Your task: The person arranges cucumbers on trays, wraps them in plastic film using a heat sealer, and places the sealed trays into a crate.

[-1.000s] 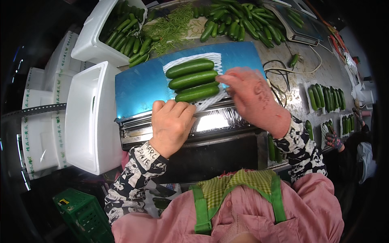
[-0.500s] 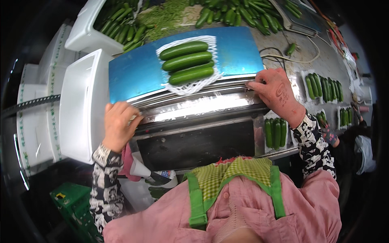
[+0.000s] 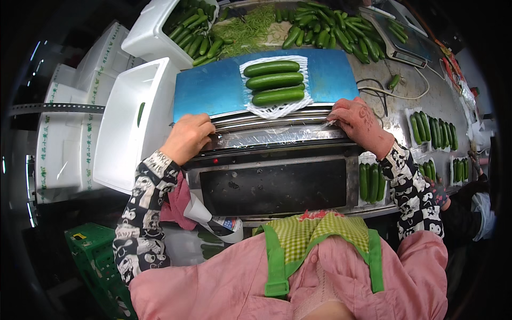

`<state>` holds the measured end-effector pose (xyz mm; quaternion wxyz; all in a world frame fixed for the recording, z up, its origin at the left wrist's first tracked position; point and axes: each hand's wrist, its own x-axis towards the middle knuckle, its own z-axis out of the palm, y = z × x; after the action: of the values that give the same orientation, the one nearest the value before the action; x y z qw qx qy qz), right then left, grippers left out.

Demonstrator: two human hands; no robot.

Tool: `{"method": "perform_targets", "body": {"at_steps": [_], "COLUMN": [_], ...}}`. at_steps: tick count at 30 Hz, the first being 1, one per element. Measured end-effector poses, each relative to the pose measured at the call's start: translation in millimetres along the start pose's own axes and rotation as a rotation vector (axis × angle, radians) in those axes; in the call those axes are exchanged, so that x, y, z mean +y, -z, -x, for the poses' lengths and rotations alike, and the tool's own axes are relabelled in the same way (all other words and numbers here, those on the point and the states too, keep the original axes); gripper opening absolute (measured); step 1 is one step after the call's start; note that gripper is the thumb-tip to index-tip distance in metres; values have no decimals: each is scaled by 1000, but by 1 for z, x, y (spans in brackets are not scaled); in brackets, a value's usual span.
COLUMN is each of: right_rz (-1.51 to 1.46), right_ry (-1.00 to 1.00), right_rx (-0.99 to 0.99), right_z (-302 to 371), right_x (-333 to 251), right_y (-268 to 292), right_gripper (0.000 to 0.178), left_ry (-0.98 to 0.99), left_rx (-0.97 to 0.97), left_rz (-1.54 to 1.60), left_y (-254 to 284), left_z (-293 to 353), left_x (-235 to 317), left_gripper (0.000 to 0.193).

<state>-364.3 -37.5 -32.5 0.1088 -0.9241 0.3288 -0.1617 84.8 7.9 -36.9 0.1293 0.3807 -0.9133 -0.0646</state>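
Three cucumbers (image 3: 274, 81) lie side by side on a white foam net (image 3: 306, 80), on the blue plate (image 3: 213, 82) of a film wrapping machine. Clear plastic film (image 3: 277, 134) stretches across the machine's front, below the metal rollers (image 3: 266, 121). At the film's left end, my bare left hand (image 3: 189, 137) is closed, fingertips pinching its edge. My right hand (image 3: 362, 125), in a pink glove, is closed on the film at the right end of the rollers. Both hands stay below the cucumbers, not touching them.
Loose cucumbers (image 3: 341, 29) are heaped at the back, beside a scale (image 3: 400, 45). White foam boxes (image 3: 125, 128) stand at left. Wrapped cucumber packs (image 3: 372, 181) lie at right, where another person's gloved hand (image 3: 439, 194) shows. A dark panel (image 3: 274, 186) fronts the machine.
The view has shifted, so the machine appears farther right. My left hand has moved in over the left end of the film and rollers. My right hand stays near the right end.
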Motion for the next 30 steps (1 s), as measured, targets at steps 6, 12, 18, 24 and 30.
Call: {"method": "perform_targets", "body": {"at_steps": [6,12,18,24,30], "right_rz": [-84,-182,-731,-654,-124], "right_ry": [-94,-29,-21,88,-121], "right_rx": [-18,195,349,682,306], "right_z": [-6,36,59,-74,-126], "right_x": [-2,-41,-110,-46,72], "right_y": [2,19,93,94,-18], "right_gripper": [8,15,9,17,25], "left_ry": [-91,530,302,164,457], "left_rx": [31,207,608,871,250], "left_rz": [189,998,1437,1054,434], "left_y": [-34,-14,58,73,-23], "left_z": [-21,0,14,-113,-147], "left_x": [1,69,139,28,-57], "left_gripper": [19,5,10,26,62]}}
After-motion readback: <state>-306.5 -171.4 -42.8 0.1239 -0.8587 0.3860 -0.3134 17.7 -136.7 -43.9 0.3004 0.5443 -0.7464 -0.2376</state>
